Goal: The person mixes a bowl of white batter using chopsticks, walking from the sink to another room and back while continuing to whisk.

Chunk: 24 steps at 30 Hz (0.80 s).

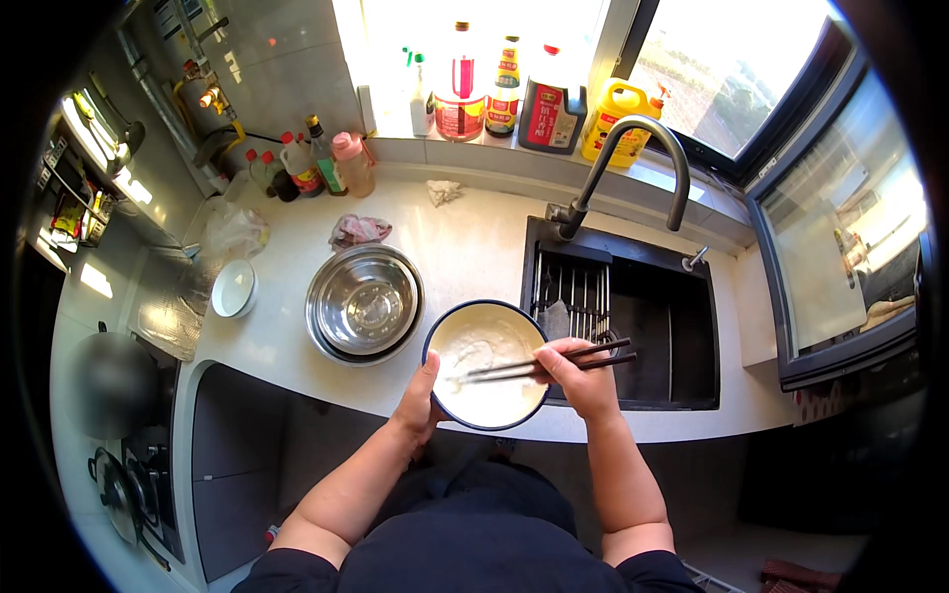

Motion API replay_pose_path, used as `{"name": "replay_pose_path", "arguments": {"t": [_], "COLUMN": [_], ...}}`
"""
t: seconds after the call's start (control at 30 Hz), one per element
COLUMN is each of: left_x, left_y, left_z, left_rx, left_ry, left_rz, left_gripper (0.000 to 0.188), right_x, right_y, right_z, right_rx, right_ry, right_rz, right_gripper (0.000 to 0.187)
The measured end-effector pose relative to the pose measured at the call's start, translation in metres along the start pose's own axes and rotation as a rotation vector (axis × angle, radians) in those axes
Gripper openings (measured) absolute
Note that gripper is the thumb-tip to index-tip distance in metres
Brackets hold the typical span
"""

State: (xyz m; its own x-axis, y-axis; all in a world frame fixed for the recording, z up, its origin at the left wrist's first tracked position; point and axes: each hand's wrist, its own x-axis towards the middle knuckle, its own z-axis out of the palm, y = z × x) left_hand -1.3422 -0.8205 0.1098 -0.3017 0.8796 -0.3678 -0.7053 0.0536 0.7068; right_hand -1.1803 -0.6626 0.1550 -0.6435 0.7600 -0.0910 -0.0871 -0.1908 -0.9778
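Observation:
A dark-rimmed bowl (442,336) of white batter stands at the front edge of the white counter, beside the sink. My left hand (419,400) grips its near-left rim, thumb on the inside edge. My right hand (581,374) holds a pair of dark chopsticks (524,367), their tips dipped in the batter near the bowl's middle.
Nested steel bowls (364,302) sit left of the batter bowl, with a small white bowl (234,289) further left. A black sink (633,321) with rack and curved tap (633,158) lies right. Bottles line the windowsill (514,94) and back corner. A stove (129,474) is lower left.

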Motion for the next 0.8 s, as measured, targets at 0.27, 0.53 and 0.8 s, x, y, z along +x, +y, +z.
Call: {"name": "replay_pose_path", "arguments": {"t": [0.27,0.53,0.8], "left_x": [-0.005,-0.002,-0.005], "left_y": [0.003,-0.004,-0.001], "left_z": [0.007,0.013,0.024], "left_rx": [-0.043,-0.056,-0.033], "left_ry": [0.120,0.082,0.049], "left_rz": [0.096,0.148,0.115], "left_gripper": [0.069,0.066,0.074], "right_x": [-0.015,-0.014,-0.006], "right_y": [0.000,0.000,0.009], "right_z": [0.009,0.020,0.026], "right_rx": [-0.582,-0.503,-0.527], "right_ry": [0.263,0.291,0.135], "right_rz": [-0.818,-0.805,-0.894], "right_gripper": [0.003,0.004,0.006]}}
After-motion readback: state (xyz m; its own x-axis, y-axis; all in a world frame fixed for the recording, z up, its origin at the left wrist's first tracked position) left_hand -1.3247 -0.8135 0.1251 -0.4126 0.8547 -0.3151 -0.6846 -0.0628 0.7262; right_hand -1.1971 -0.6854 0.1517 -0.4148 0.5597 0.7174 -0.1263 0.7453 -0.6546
